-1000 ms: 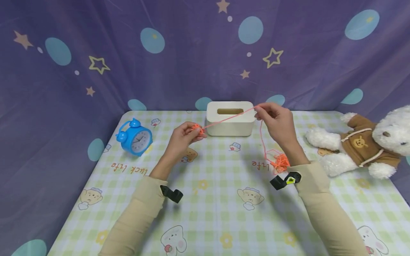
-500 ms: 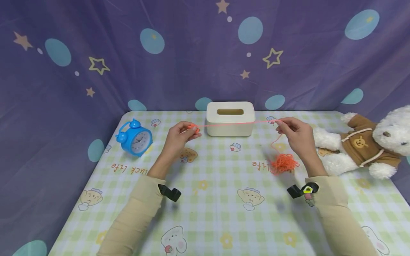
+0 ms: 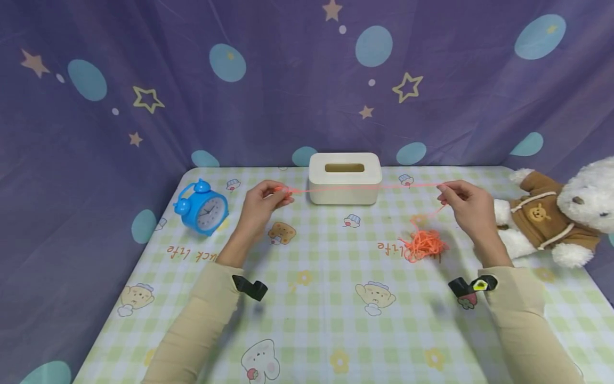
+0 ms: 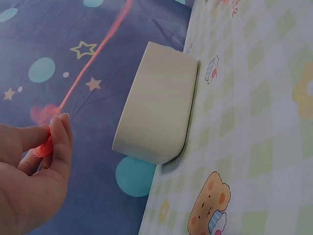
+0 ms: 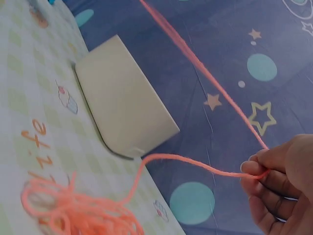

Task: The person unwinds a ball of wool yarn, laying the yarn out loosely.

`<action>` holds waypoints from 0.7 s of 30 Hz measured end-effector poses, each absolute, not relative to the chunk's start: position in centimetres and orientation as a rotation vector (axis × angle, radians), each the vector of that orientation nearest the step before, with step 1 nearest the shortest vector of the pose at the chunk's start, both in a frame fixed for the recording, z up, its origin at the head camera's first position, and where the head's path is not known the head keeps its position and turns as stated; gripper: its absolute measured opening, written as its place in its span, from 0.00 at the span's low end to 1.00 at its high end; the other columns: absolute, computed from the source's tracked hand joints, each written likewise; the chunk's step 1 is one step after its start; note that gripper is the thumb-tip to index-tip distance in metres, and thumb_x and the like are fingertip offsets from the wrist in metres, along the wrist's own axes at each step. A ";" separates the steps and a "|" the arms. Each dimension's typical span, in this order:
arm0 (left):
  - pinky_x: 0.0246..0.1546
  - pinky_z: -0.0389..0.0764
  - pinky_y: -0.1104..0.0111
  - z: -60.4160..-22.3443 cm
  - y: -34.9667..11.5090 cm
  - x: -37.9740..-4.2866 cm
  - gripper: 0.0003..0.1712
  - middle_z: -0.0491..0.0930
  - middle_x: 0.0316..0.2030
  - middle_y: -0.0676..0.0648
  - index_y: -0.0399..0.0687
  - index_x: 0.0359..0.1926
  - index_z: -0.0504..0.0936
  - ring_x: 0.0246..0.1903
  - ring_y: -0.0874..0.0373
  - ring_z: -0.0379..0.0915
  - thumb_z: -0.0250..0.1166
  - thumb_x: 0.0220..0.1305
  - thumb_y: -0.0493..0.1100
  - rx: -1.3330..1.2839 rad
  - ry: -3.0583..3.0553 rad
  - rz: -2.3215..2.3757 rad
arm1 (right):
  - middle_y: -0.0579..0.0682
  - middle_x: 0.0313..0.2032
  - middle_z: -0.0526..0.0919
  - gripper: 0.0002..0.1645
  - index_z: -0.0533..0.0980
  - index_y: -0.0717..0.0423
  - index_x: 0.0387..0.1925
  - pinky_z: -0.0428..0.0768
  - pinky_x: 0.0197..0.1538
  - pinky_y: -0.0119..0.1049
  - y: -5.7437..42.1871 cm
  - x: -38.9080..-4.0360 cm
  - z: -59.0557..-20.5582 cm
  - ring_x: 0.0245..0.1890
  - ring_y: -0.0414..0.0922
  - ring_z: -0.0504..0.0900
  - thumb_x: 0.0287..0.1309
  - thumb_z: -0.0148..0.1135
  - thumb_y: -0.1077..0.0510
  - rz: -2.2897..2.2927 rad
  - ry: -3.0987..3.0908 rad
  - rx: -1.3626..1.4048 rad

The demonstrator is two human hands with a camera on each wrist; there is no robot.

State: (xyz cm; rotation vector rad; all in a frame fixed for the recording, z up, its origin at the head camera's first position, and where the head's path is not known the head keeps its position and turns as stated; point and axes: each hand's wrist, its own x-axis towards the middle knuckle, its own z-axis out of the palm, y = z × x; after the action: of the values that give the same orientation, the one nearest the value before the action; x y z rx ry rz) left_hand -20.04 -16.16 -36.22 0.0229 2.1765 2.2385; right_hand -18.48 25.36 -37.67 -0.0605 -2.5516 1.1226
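Note:
My left hand (image 3: pixel 261 205) pinches a small bundle of orange yarn (image 4: pixel 44 147) between thumb and fingers, above the table left of the tissue box. From it a strand of yarn (image 3: pixel 355 187) runs nearly straight across to my right hand (image 3: pixel 469 208), which pinches it between thumb and fingertips. Past the right fingers the yarn droops to a loose, tangled heap of orange yarn (image 3: pixel 424 245) on the table, below and left of that hand. In the right wrist view the drooping strand (image 5: pixel 195 165) and part of the heap show clearly.
A white tissue box (image 3: pixel 345 194) stands at the back middle, behind the strand. A blue alarm clock (image 3: pixel 203 208) is at the left. A white teddy bear in a brown hoodie (image 3: pixel 542 213) lies at the right. A purple curtain (image 3: pixel 288 96) hangs behind the checked tablecloth (image 3: pixel 326 320).
My right hand has moved right and down, drawing the strand longer and level. My left hand has shifted slightly left. The heap on the table looks more spread out than a second ago.

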 end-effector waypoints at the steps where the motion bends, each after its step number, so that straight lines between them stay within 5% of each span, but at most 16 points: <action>1: 0.45 0.82 0.70 -36.2 -16.2 -20.1 0.07 0.78 0.36 0.46 0.36 0.42 0.76 0.32 0.62 0.83 0.61 0.66 0.36 0.015 2.172 2.253 | 0.28 0.23 0.79 0.24 0.82 0.54 0.44 0.70 0.26 0.24 25.6 -18.4 -37.7 0.22 0.25 0.74 0.63 0.56 0.39 1.108 -2.566 -0.079; 8: 0.45 0.82 0.69 -36.0 -16.8 -20.2 0.07 0.80 0.34 0.47 0.36 0.41 0.76 0.31 0.61 0.83 0.61 0.65 0.36 0.011 2.150 2.320 | 0.17 0.19 0.72 0.25 0.82 0.55 0.44 0.67 0.22 0.26 27.5 -17.9 -38.0 0.20 0.21 0.71 0.64 0.55 0.39 1.019 -2.606 -0.156; 15: 0.45 0.82 0.70 -35.9 -16.7 -20.2 0.06 0.79 0.35 0.47 0.38 0.42 0.76 0.32 0.61 0.83 0.61 0.65 0.37 0.024 2.140 2.317 | 0.53 0.32 0.86 0.24 0.81 0.57 0.45 0.70 0.26 0.29 28.2 -17.4 -38.6 0.24 0.33 0.76 0.67 0.52 0.42 0.933 -2.754 -0.093; 21: 0.45 0.82 0.70 -35.8 -16.5 -20.1 0.06 0.78 0.36 0.46 0.39 0.41 0.76 0.33 0.61 0.82 0.61 0.65 0.37 0.065 2.148 2.290 | 0.59 0.36 0.85 0.21 0.80 0.58 0.44 0.72 0.29 0.36 28.0 -16.8 -39.3 0.32 0.50 0.80 0.69 0.52 0.45 0.883 -2.922 0.084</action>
State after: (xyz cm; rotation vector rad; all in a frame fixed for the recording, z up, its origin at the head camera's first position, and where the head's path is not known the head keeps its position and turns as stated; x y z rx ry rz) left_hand -20.13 -16.48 -35.84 0.0652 2.1482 2.2896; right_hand -16.83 27.97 -39.28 0.0844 -2.9215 0.8830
